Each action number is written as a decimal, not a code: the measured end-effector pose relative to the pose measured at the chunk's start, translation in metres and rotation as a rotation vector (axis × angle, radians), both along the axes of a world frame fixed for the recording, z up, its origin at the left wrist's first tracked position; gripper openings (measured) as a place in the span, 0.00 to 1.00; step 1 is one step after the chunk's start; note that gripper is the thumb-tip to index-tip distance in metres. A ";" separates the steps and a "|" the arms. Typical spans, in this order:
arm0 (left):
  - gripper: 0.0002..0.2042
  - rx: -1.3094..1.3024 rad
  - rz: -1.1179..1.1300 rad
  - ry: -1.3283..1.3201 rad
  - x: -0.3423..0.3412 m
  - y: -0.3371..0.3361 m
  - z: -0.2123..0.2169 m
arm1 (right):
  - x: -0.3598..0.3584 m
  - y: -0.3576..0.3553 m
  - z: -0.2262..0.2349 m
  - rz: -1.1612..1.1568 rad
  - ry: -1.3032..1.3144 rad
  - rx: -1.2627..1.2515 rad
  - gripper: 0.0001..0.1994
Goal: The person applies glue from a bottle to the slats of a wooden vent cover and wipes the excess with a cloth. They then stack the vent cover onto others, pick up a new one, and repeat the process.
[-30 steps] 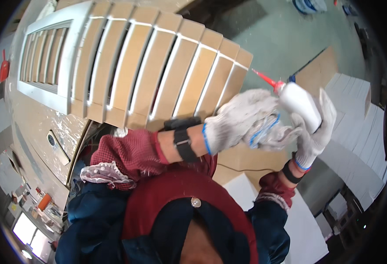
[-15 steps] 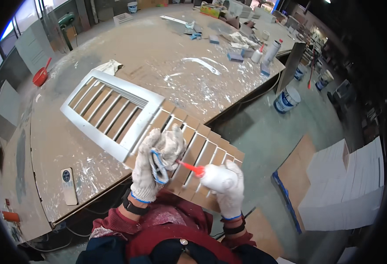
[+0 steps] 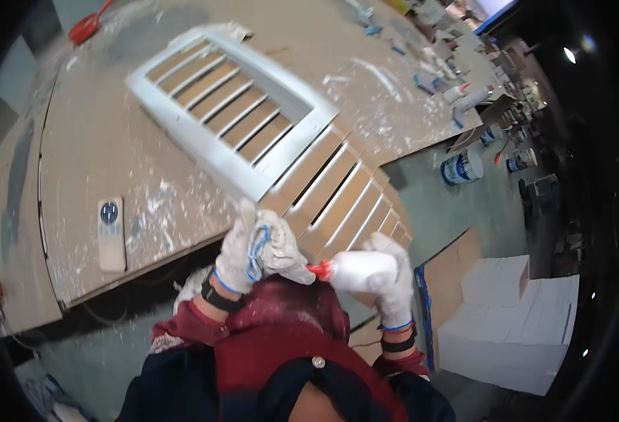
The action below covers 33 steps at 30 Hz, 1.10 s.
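Head view. The right hand (image 3: 392, 281), in a white work glove, is wrapped firmly around a white squeeze bottle (image 3: 360, 270) lying roughly level, its red nozzle (image 3: 319, 269) pointing toward the left hand (image 3: 256, 247); the bottle's contents cannot be seen. The left hand, also gloved, is curled with fingers together just beside the nozzle tip; whether it grips anything cannot be told. Both hands hover at the near end of a slatted wooden panel (image 3: 337, 193) overhanging the worktable (image 3: 98, 141). A grey louvred frame (image 3: 218, 105) lies on the table, touching the panel. A remote control (image 3: 110, 232) rests near the table edge. A blue-and-white bucket (image 3: 462, 167) stands on the floor, contents hidden; white boxes (image 3: 513, 323) sit at right.
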<state>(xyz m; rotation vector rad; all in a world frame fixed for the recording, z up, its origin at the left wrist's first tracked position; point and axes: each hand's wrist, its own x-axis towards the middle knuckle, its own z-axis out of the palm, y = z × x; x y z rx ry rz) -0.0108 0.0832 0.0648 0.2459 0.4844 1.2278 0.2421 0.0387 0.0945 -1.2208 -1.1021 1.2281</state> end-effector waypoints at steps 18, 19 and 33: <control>0.21 0.045 -0.280 -0.149 0.045 0.028 -0.004 | -0.049 0.063 0.026 -0.049 -0.508 0.435 0.38; 0.21 0.040 -0.269 -0.155 0.044 0.029 -0.004 | -0.052 0.067 0.030 -0.037 -0.583 0.472 0.38; 0.17 -0.007 -0.151 -0.227 0.031 0.045 -0.008 | -0.062 0.103 0.033 0.156 -0.844 0.658 0.40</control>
